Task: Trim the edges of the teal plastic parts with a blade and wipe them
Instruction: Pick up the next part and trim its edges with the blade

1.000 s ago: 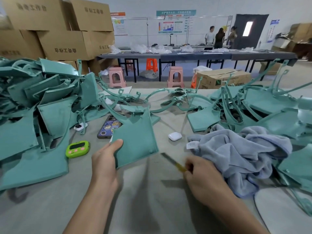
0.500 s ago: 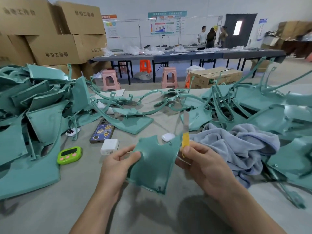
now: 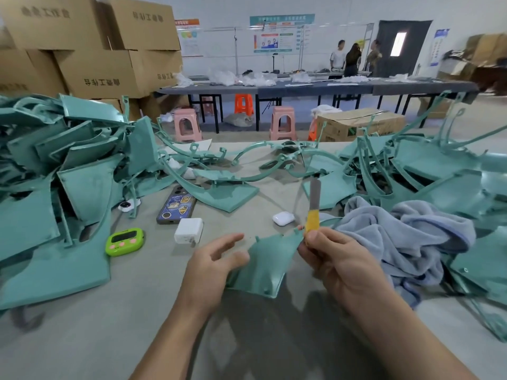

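A teal plastic part [image 3: 265, 263] is held up just above the grey table, between my two hands. My left hand [image 3: 216, 261] grips its left edge with thumb and fingers, the forefinger stretched out above it. My right hand [image 3: 332, 259] is closed on a blade [image 3: 313, 208] with a yellow wrapped grip, its grey tip pointing up. The blade's lower end touches the part's upper right corner. A grey-blue cloth [image 3: 403, 237] lies crumpled to the right of my right hand.
Heaps of teal parts lie at the left [image 3: 68, 187] and right [image 3: 439, 182]. A phone [image 3: 176, 205], white charger [image 3: 188, 231], earbud case [image 3: 283, 218] and green timer [image 3: 124, 241] sit on the table [image 3: 96, 325]. Cardboard boxes [image 3: 104, 69] and three people [image 3: 354, 58] are behind.
My left hand lifted the teal part off the table and brought it to the middle. My right hand raised the blade upright against the part's right edge.
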